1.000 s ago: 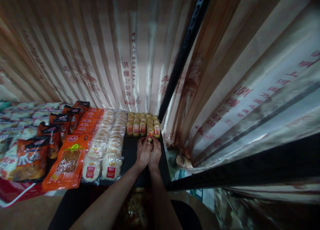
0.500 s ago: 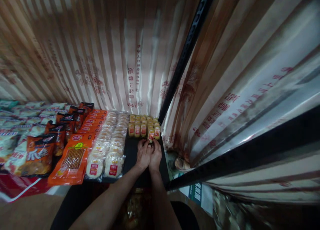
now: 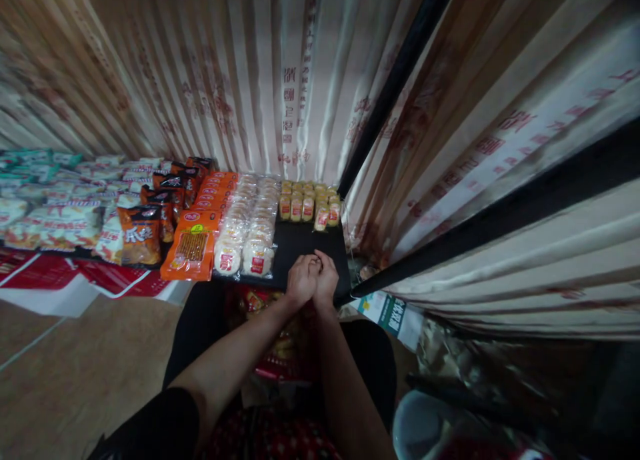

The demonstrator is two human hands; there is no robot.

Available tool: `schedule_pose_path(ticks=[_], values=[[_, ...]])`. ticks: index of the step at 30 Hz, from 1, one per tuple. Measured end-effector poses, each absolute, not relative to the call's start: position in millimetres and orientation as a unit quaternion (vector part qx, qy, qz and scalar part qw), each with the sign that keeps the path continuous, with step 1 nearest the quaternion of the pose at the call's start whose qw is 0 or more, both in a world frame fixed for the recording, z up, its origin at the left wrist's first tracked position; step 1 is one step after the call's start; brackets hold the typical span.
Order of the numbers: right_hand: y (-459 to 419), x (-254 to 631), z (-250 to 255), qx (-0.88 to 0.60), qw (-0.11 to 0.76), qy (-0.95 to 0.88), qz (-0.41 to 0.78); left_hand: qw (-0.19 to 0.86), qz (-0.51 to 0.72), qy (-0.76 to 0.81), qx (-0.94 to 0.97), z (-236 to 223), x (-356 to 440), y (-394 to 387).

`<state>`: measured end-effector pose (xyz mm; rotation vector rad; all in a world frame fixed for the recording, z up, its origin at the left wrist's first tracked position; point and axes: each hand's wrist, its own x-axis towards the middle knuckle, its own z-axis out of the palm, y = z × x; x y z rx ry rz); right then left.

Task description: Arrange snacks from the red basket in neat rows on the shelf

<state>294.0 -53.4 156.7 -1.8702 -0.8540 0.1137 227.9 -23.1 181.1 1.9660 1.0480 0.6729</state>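
My left hand (image 3: 301,279) and my right hand (image 3: 326,277) are pressed together above the front part of the black shelf (image 3: 290,239). Their fingers are curled inward and touch; whatever lies between them, if anything, is hidden. Beyond the fingertips, small yellow snack packets (image 3: 296,209) with red labels stand in rows at the back right corner. One such packet (image 3: 321,217) sits slightly forward of its neighbours, apart from my hands. To the left, clear-wrapped round white crackers (image 3: 258,259) with red labels stand in two columns.
Orange bags of brown sticks (image 3: 193,245), dark orange bags (image 3: 139,233) and white bags (image 3: 70,221) fill the shelf leftward. Black posts (image 3: 385,113) and pleated curtains (image 3: 250,73) bound the back and right. A red bag of packets (image 3: 283,353) lies below, between my legs.
Both hands have drawn back from the yellow packets toward me. The packet they were touching now stands on its own at the front of the rows. The view has tilted downward.
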Motion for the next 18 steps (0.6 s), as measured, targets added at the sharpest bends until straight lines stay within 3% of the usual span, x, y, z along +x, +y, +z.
schedule_pose_path(ticks=[12, 15, 18], values=[[-115.3, 229.8, 137.6, -0.749, 0.519, -0.409, 0.053, 0.393, 0.220, 0.366, 0.814, 168.8, 159.3, -73.4], [-130.6, 210.8, 113.3, -0.762, 0.498, -0.404, 0.088, 0.417, 0.148, 0.384, 0.810, 147.3, 142.2, -78.1], [-141.9, 193.1, 84.6, -0.809, 0.420, -0.386, 0.144, 0.460, 0.042, 0.440, 0.770, 122.9, 120.7, -77.9]])
